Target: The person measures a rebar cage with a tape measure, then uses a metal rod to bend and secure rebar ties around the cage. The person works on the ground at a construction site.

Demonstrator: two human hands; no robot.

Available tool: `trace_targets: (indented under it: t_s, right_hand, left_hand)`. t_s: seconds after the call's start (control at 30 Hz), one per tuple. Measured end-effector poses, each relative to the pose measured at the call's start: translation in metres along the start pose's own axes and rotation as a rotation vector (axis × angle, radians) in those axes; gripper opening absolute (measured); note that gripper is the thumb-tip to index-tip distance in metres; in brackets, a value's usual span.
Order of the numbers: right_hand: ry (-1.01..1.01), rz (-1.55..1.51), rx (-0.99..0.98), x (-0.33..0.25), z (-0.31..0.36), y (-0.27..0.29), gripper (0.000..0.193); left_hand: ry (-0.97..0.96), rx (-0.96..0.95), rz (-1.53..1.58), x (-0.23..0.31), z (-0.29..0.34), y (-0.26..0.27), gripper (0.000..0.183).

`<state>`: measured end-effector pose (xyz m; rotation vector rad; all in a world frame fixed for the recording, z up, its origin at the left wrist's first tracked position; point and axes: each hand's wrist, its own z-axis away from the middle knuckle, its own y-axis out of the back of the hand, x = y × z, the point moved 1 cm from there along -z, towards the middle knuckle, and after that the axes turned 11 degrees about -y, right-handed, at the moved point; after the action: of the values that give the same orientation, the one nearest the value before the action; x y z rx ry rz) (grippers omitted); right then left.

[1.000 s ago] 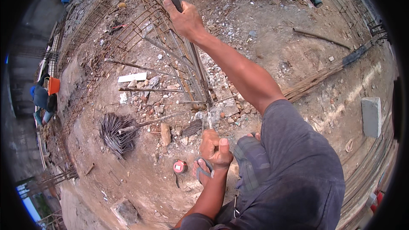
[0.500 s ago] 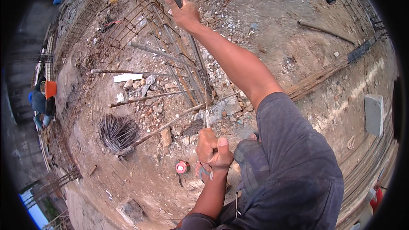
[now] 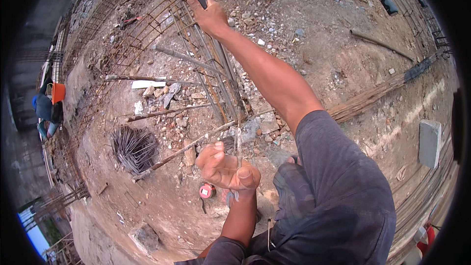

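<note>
My left hand (image 3: 226, 171) is palm up, low in front of me, with its fingers apart and loosely bent. A thin pale cord or rod (image 3: 239, 140) runs down to it beside the thumb; a firm hold on it does not show. Stretched far forward, my right hand (image 3: 210, 18) is closed around a small black object (image 3: 201, 1) whose kind I cannot make out. This hand is beside the top of a leaning rebar cage (image 3: 196, 44). Near my left wrist, a round red tape measure (image 3: 207, 190) lies on the dirt with its black strap.
Wooden poles (image 3: 184, 149) slant across the rubble around the cage foot. A bundle of bent steel bars (image 3: 132, 148) lies left. A long timber (image 3: 365, 93) and a grey block (image 3: 430, 143) are on the right. Another person (image 3: 46, 108) is beside an orange bucket (image 3: 58, 92) at far left.
My left hand has loosened from a fist, turned palm up and moved slightly left and up. My right hand stays around the black object, almost in the same place.
</note>
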<state>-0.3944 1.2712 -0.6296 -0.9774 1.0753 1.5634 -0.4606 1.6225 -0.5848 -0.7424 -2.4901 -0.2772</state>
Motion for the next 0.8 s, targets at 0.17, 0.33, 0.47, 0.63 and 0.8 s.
trace_targets:
  t_s: [0.17, 0.33, 0.47, 0.63, 0.8]
  right_hand:
    - [0.113, 0.014, 0.033, 0.002, -0.016, 0.019, 0.065]
    - [-0.04, 0.034, -0.04, 0.0, -0.018, 0.01, 0.051]
    - [0.071, 0.081, -0.006, 0.011, -0.048, -0.002, 0.046]
    - [0.011, 0.086, -0.023, 0.01, -0.042, -0.038, 0.046]
    - [-0.017, 0.032, -0.029, 0.01, -0.034, -0.034, 0.046]
  left_hand:
    - [-0.033, 0.187, 0.11, -0.011, -0.007, -0.026, 0.07]
    - [-0.187, 0.178, -0.086, -0.017, -0.024, -0.052, 0.055]
    - [-0.34, -0.019, -0.274, -0.025, -0.03, -0.06, 0.026]
    - [-0.434, -0.14, -0.406, -0.028, -0.041, -0.04, 0.017]
    - [-0.645, -0.226, -0.28, -0.023, -0.034, -0.045, 0.019]
